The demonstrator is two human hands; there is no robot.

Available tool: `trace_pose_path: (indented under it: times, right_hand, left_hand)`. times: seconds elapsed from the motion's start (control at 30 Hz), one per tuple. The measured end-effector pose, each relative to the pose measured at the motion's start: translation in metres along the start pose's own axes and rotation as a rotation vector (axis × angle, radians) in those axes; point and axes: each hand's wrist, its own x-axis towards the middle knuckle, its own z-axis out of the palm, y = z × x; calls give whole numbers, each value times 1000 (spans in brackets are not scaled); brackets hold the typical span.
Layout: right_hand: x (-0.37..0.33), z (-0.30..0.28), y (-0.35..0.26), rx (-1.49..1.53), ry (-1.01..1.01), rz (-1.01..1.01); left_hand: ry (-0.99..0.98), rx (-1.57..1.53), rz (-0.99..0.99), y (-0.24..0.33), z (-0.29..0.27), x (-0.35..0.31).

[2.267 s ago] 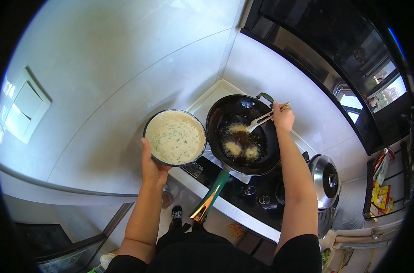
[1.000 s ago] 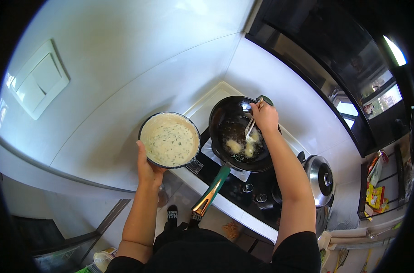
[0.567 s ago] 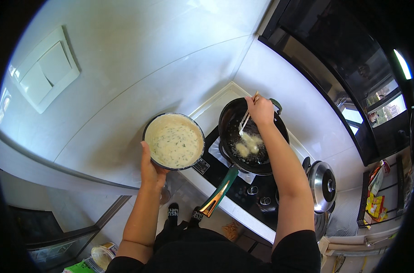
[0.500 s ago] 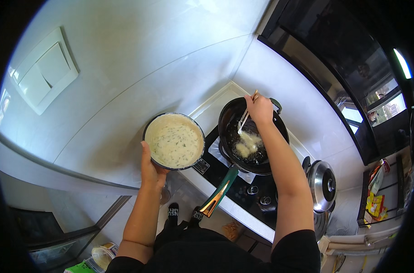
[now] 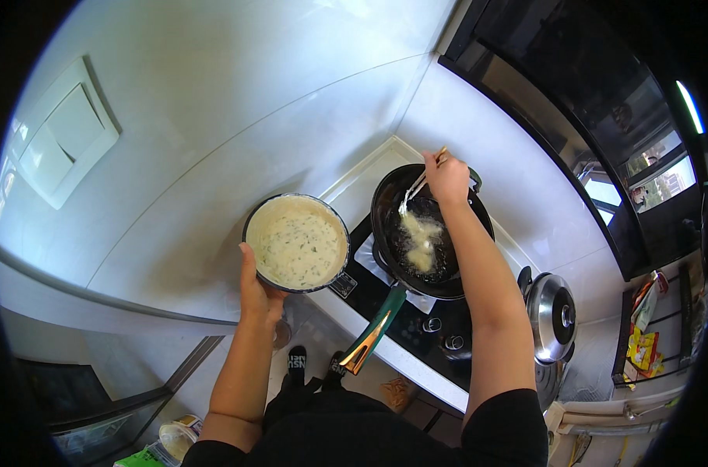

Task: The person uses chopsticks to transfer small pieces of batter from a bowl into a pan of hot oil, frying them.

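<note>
My left hand (image 5: 259, 286) grips a round bowl (image 5: 249, 233) by its near left side, thumb over the rim. Pale batter (image 5: 299, 245) with green flecks fills much of it. Over the far side of a dark frying pan (image 5: 385, 191), my right hand (image 5: 447, 180) is closed on a pair of chopsticks (image 5: 420, 184). Their batter-coated tips point down into the pan, beside a pale, lumpy piece of frying batter (image 5: 422, 241) in bubbling oil. The pan's green and copper-coloured handle (image 5: 375, 330) points toward me.
The pan stands on a black gas stove (image 5: 416, 327) with two knobs. To its right sits a pot with a shiny metal lid (image 5: 555, 315). A tiled wall (image 5: 214, 117) rises at the left, with a white switch (image 5: 66, 132). A dark range hood (image 5: 572, 86) overhangs the right.
The chopstick tips have shifted up and left, away from the batter piece. The frying batter has spread into a longer shape. My left hand and the bowl stay nearly still.
</note>
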Motion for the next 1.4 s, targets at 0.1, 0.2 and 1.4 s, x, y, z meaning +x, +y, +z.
trace_pose_path:
  times: [0.1,0.2,1.4]
  right_hand:
    - [3,-8,-4,5,35,-15]
    - [9,-11,1,25,45,7]
    - [-173,-166,21,1052,429,789]
  left_hand:
    - [13,-3,5,0,6,-2]
    - [14,-4,2,-1,10,-4]
    - [-189,3,-110,-15,50,-35]
